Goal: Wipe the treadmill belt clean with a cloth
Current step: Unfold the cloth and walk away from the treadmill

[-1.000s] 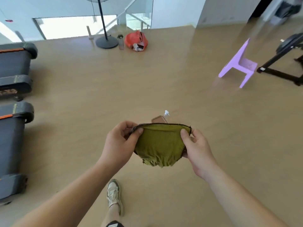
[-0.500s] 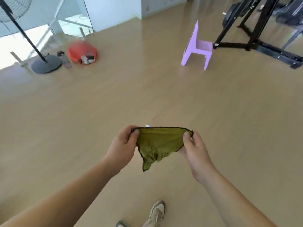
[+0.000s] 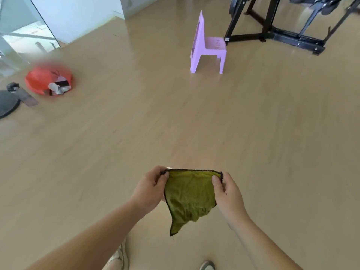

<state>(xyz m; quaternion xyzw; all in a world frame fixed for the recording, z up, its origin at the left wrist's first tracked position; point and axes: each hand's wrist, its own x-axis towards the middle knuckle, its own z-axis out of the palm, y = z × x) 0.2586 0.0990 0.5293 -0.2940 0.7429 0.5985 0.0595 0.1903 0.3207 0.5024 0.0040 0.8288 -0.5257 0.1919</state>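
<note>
The left thumb and fingers (image 3: 166,174) pinch one top corner of the olive-green cloth (image 3: 190,193), and the right thumb and fingers (image 3: 215,181) pinch the opposite corner. This draws the dark-stitched upper hem into a taut, nearly level line between them. The grip looks meant to spread the cloth so that it can be checked or folded into a pad, since the rest hangs slack and bunches to a point below the left corner. Both the left hand (image 3: 150,189) and the right hand (image 3: 227,193) curl round the fabric at about the same height, in front of the body with the forearms angled inward, which leaves the cloth touching nothing else. It hangs in the air above the pale wooden floor (image 3: 116,143), over the person's shoes (image 3: 119,257). No treadmill belt is in view, so I judge the wiping has not begun and the cloth is only being readied. Farther out a lilac plastic chair (image 3: 209,47) stands upright just beside the foot of a black metal frame (image 3: 276,35). At the left a blurred red object (image 3: 44,78) lies near a dark round base (image 3: 7,106), well apart from the hands.
</note>
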